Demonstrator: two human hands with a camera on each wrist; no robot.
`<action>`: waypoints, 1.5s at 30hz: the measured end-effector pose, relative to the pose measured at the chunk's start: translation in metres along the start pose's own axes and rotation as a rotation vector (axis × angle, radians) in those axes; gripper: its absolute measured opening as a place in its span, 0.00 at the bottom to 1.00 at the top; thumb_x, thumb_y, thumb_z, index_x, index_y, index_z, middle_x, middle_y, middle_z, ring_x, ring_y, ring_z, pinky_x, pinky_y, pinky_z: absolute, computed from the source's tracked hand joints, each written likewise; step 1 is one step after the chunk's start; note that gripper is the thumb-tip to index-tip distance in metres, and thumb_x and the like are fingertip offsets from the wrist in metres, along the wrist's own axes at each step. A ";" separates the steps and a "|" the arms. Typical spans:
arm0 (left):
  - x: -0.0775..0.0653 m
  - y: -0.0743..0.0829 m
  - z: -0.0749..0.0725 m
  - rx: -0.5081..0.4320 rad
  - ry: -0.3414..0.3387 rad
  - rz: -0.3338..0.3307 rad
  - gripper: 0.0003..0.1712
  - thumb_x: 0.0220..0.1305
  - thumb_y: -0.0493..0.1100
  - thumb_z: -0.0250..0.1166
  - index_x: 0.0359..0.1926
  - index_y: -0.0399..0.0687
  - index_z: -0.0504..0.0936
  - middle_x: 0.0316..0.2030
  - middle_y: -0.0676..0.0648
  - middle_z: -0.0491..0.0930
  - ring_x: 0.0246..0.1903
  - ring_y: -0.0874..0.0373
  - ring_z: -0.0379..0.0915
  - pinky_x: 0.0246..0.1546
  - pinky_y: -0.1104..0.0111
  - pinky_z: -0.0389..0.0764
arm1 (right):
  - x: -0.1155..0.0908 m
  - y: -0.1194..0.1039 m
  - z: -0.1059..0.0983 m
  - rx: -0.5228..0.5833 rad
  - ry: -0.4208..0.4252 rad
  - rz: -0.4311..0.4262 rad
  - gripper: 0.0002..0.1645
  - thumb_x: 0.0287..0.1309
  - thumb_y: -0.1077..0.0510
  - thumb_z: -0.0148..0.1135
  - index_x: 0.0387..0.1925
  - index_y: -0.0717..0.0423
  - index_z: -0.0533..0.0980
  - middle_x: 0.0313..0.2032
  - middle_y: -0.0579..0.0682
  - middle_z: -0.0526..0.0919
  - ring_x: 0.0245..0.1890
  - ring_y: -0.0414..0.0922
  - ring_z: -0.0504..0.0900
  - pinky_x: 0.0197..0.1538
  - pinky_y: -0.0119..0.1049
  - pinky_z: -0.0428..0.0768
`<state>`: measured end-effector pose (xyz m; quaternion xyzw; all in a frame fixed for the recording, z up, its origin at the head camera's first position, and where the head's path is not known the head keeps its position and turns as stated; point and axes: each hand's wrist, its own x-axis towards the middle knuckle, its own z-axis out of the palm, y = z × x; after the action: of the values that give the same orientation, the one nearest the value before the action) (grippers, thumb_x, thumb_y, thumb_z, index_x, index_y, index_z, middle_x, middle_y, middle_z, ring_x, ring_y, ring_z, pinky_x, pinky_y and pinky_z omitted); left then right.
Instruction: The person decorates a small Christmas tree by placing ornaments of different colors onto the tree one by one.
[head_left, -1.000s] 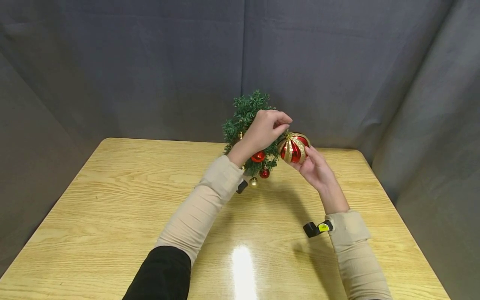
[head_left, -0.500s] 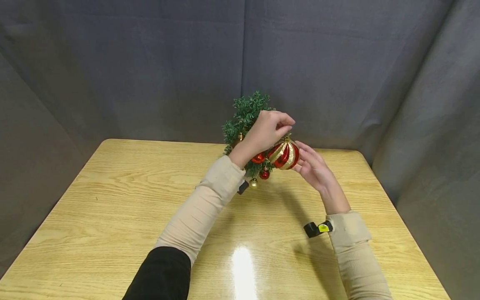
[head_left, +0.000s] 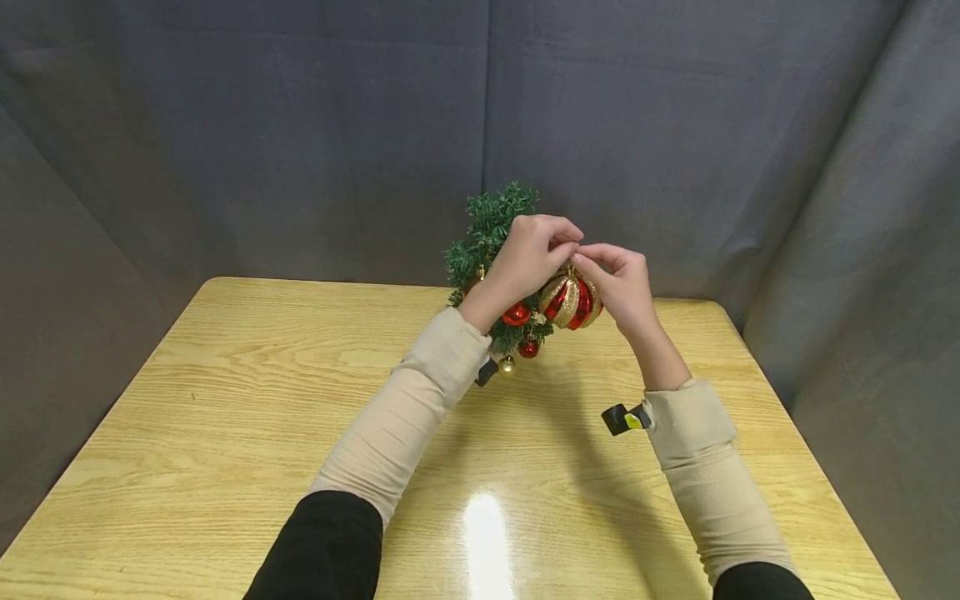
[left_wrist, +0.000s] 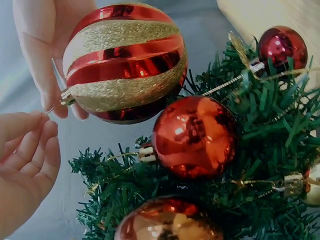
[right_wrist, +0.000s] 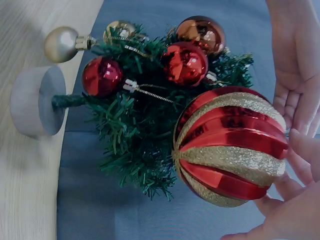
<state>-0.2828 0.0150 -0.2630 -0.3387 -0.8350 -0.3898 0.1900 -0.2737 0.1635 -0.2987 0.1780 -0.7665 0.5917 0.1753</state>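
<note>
A large red Christmas bauble (head_left: 572, 302) with gold glitter stripes hangs beside a small artificial Christmas tree (head_left: 491, 221). My left hand (head_left: 525, 254) pinches the thin gold loop (left_wrist: 52, 109) at the bauble's cap. My right hand (head_left: 624, 283) has come up to the same spot, thumb and forefinger pinching at the loop just above the cap. In the left wrist view its fingers (left_wrist: 42, 75) lie behind the bauble. On the tree, close to the bauble, hang a shiny red ball (left_wrist: 195, 137), a dark red ball (right_wrist: 102, 76) and a copper one (right_wrist: 201, 36).
Gold balls, one pale (right_wrist: 61, 44), hang low on the tree. Its round base (right_wrist: 37, 102) rests on the wooden table (head_left: 300, 375). A grey curtain (head_left: 337, 150) rises behind the table's far edge. Small black cameras sit at both wrists.
My right hand has left the bauble's side and moved up to its loop. The bauble has swung left and now hangs below the fingertips. My left hand has barely moved.
</note>
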 end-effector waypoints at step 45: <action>0.000 -0.012 -0.003 0.452 0.236 -0.184 0.08 0.58 0.38 0.58 0.35 0.47 0.83 0.31 0.51 0.82 0.24 0.58 0.75 0.20 0.69 0.73 | 0.040 -0.008 0.016 -0.270 -0.082 -0.056 0.11 0.57 0.61 0.57 0.29 0.67 0.78 0.14 0.46 0.71 0.12 0.36 0.63 0.17 0.27 0.62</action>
<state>-0.2913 0.0072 -0.2674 -0.1625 -0.9003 -0.2457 0.3205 -0.3055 0.1438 -0.2771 0.1981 -0.8403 0.4704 0.1827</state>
